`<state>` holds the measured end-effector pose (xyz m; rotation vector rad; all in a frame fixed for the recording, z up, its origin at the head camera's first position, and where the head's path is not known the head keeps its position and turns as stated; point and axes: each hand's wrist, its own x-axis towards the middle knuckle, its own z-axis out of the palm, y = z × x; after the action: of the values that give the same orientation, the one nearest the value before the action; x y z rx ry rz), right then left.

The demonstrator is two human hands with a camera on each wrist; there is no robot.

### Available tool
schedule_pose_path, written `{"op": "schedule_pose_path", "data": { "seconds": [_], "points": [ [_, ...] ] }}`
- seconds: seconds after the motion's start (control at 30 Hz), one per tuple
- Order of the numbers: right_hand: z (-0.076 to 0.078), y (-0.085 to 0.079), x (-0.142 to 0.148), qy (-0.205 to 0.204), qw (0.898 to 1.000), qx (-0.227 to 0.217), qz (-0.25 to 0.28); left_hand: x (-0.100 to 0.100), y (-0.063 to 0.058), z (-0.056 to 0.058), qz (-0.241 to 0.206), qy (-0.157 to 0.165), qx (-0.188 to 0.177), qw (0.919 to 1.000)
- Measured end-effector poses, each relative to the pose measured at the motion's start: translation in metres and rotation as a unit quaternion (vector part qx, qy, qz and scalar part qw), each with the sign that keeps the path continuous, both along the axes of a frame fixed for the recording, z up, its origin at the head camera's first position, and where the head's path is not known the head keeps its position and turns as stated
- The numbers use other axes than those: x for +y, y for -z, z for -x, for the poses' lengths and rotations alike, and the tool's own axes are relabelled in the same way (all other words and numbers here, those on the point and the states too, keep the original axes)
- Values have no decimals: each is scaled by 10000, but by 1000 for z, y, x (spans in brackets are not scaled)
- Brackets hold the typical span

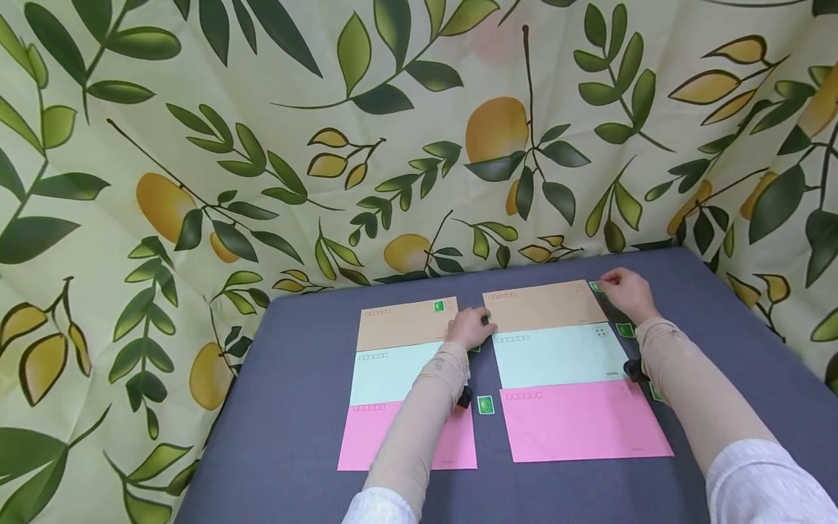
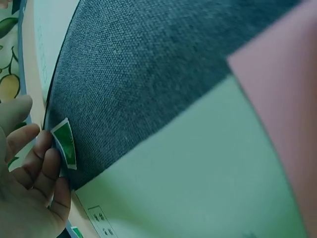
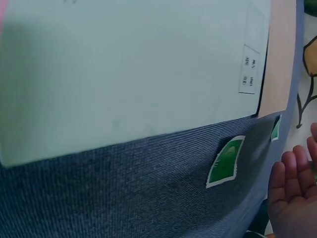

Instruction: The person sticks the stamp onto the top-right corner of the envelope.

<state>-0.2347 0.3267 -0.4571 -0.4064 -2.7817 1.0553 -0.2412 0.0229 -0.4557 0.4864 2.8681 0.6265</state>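
Note:
My left hand [image 1: 470, 327] is low over the gap between two columns of envelopes, by the left brown envelope [image 1: 393, 324]. Its thumb stands apart from its loosely bent fingers [image 2: 47, 168], which are close beside a green stamp [image 2: 64, 144] on the table. At the far right, my right hand [image 1: 630, 292] has its fingertips at the edge of another green stamp [image 1: 596, 287], just off the corner of the right brown envelope [image 1: 543, 306]. In the right wrist view that stamp lies flat near the relaxed fingers [image 3: 292, 173]; thumb and index finger are outside that view.
Mint envelopes [image 1: 556, 356] and pink envelopes [image 1: 583, 422] lie below the brown ones in both columns. One stamp [image 1: 439, 306] sits on the left brown envelope. Other stamps lie on the dark table [image 1: 281, 407], one in the gap [image 1: 485, 405] and one beside the mint envelope [image 1: 625, 330]. A patterned cloth [image 1: 406, 167] hangs behind.

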Motion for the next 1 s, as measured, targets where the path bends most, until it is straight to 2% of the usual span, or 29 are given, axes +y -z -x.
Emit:
{"op": "schedule_pose_path", "data": {
  "seconds": [0.13,0.4,0.8,1.0],
  "points": [
    [2,2,-1,26,9996,-281,-1,3,0,1,100,-72,-5,9999],
    [10,9,-7,-26,9991,-85,-403,8,4,5,353,-20,131,9993],
    [17,11,-9,110,9962,-522,-694,8,5,9,220,-58,19,9997],
    [16,14,-8,124,9951,-569,-796,9,8,10,329,-37,-22,9994]
  ]
}}
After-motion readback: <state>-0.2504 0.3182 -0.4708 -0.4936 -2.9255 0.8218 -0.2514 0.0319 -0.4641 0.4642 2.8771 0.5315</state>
